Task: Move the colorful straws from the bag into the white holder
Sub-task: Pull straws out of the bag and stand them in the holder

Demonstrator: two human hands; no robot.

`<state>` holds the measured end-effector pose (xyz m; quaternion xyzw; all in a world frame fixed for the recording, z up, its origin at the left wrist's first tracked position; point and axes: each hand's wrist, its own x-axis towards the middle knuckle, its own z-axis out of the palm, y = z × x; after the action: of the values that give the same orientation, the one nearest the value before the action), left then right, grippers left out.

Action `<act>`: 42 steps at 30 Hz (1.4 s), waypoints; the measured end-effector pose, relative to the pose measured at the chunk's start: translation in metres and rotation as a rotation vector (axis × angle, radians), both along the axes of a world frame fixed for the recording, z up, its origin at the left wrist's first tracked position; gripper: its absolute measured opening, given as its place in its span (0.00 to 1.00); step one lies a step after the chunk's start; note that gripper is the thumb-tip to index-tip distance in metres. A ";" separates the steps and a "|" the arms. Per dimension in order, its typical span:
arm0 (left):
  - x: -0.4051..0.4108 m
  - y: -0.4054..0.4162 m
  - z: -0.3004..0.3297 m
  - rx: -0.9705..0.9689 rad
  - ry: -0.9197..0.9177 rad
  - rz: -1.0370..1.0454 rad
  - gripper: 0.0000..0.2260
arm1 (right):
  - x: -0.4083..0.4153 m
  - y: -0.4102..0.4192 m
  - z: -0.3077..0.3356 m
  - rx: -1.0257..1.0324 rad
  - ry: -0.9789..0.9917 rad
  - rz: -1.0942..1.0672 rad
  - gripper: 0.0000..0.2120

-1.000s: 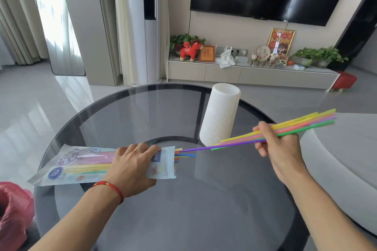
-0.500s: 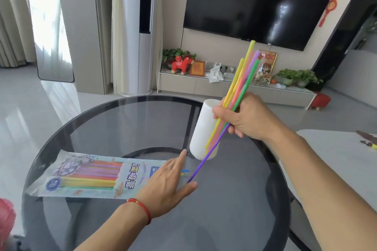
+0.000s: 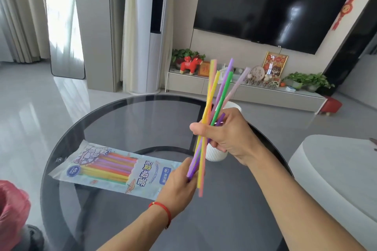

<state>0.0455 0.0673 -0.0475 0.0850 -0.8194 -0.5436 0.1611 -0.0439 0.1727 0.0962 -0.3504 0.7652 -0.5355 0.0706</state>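
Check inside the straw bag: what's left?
Straw bag on the glass table shows orange, purple, pink and yellow straws through its clear panel; the printed end hides the rest.

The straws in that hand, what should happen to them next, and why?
Probably lift the straws over the white holder and lower them in: the right hand grips them nearly upright, their bottom ends in front of it, touching the left hand.

The round dark glass table (image 3: 126, 120) lies bare beyond and in front of the flat printed plastic straw bag (image 3: 114, 169). The ribbed white cylindrical holder (image 3: 216, 154) stands mostly hidden behind the right hand (image 3: 222, 134) and its fanned colourful straws (image 3: 212, 104).
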 end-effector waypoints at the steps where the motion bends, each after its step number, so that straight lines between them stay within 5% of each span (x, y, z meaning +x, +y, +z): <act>1: -0.001 0.000 -0.001 -0.005 -0.019 -0.002 0.09 | 0.000 0.000 -0.003 0.019 0.033 -0.018 0.17; 4: 0.001 0.000 -0.003 0.001 -0.078 -0.029 0.07 | 0.006 0.005 -0.016 0.157 0.194 -0.086 0.17; 8: 0.003 -0.006 -0.007 0.075 -0.162 -0.217 0.33 | -0.003 0.026 -0.020 0.089 0.349 -0.274 0.23; 10: 0.004 -0.006 -0.005 0.096 -0.130 -0.214 0.38 | -0.013 0.039 -0.023 0.080 0.354 -0.332 0.26; 17: 0.005 -0.013 0.004 0.082 -0.020 0.019 0.26 | -0.005 0.044 -0.099 0.184 0.291 -0.298 0.26; 22: 0.006 -0.015 0.007 -0.007 0.013 0.084 0.21 | -0.014 0.045 -0.099 0.150 0.353 -0.320 0.26; 30: 0.004 -0.023 0.007 -0.176 -0.002 0.223 0.11 | -0.012 0.056 -0.108 0.176 0.146 -0.306 0.24; 42: 0.003 -0.033 0.012 -0.277 -0.011 0.391 0.09 | -0.068 0.040 0.008 -0.698 0.016 -0.640 0.11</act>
<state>0.0483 0.0346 -0.0352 0.2223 -0.8550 -0.3839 0.2688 -0.1114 0.2129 0.1040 -0.1039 0.6096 -0.7527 -0.2259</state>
